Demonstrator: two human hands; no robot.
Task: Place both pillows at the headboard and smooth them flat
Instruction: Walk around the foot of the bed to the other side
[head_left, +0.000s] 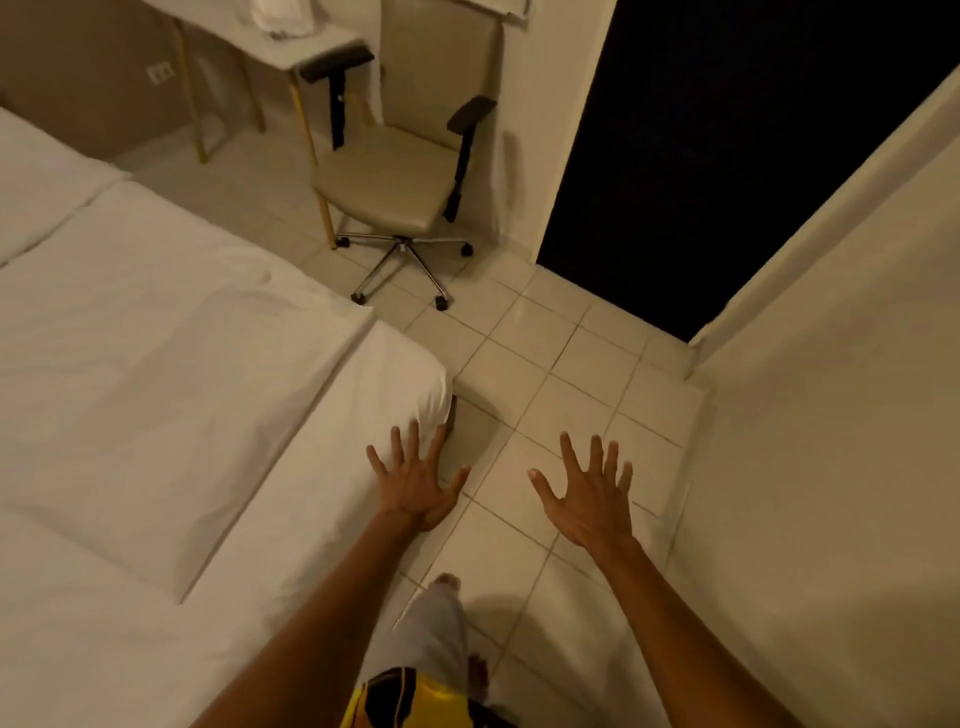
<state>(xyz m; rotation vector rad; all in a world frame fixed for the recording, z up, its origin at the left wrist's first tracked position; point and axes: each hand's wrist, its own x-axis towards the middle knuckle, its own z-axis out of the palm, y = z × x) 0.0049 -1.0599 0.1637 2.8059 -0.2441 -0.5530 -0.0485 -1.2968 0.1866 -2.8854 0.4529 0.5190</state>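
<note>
A white bed (291, 519) fills the left half of the view, its corner near the middle. On it lies a large flat white pillow (171, 395), slightly creased at its far end. A second white pillow (41, 176) lies beyond it at the far left, partly cut off by the frame. No headboard is in view. My left hand (415, 483) hovers over the bed's corner edge, fingers spread wide, holding nothing. My right hand (587, 493) is spread the same way over the floor tiles, apart from the bed.
A beige swivel chair (395, 192) with black armrests stands past the bed beside a white desk (306, 47) with gold legs. A dark doorway (727, 156) opens ahead. A wall (831, 467) runs close on the right. My leg (441, 618) stands on the tiles.
</note>
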